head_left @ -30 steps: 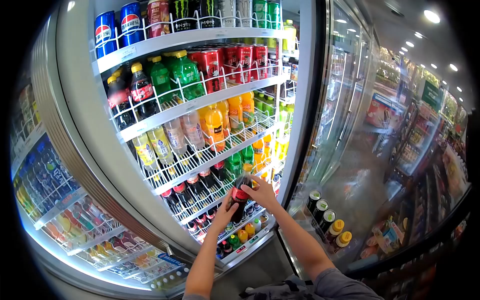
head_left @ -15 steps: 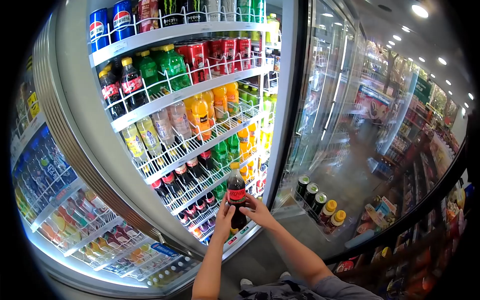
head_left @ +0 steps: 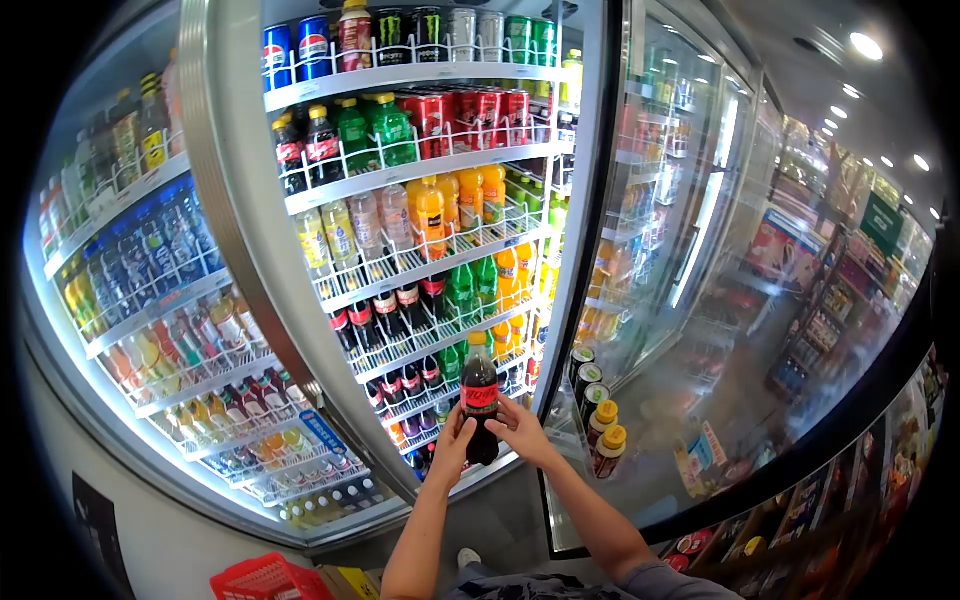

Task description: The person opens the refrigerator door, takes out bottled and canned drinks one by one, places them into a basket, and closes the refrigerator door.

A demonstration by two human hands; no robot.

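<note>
Between both hands, upright in front of the open fridge, is a cola bottle (head_left: 479, 385) with a yellow cap, dark drink and a red label. My left hand (head_left: 455, 438) grips its lower left side, thumb across the front. From the right, my right hand (head_left: 520, 432) closes on the same bottle with its thumb on the front. Fingers behind the bottle are hidden. Beyond it, the fridge shelf (head_left: 440, 345) carries dark cola bottles, green bottles and orange drinks.
An open glass door (head_left: 690, 330) stands to the right, with several cans and yellow-capped bottles (head_left: 608, 452) seen by it. A second lit fridge (head_left: 150, 330) is at left. Low at the left are a red basket (head_left: 262, 580) and a snack rack (head_left: 820, 500) at lower right.
The view has swung left and levelled, so the shelves look more upright and the red basket shows. Both hands still hold the cola bottle, which stays in front of the fridge.
</note>
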